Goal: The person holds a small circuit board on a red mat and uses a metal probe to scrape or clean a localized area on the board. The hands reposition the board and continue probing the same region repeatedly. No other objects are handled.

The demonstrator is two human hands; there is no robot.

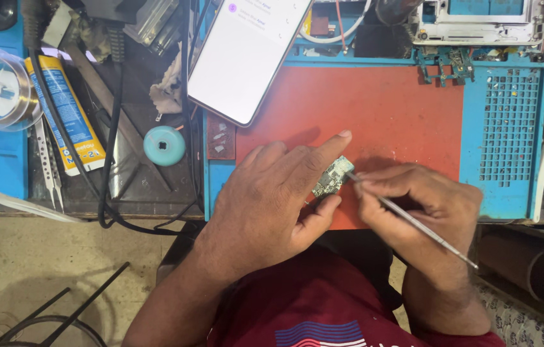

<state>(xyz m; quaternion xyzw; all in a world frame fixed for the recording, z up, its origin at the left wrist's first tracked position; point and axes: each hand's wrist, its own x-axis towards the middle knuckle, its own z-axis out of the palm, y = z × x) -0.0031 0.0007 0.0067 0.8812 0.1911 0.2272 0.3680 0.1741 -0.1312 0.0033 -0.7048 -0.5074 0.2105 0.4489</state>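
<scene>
Because the left hand [272,193] pinches the small circuit board [332,177] only by its edges above the red mat [381,109], the thin metal probe [413,222] gripped in the right hand [419,205] could slip, gouging components or flicking the board away

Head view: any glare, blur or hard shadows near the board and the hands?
Head view: sharp, even light. Left hand casts a soft shadow up across the red mat. Circuit board is crisp, and so is the metal tool in the right hand. Phone screen is bright, nearly washed out.
</scene>
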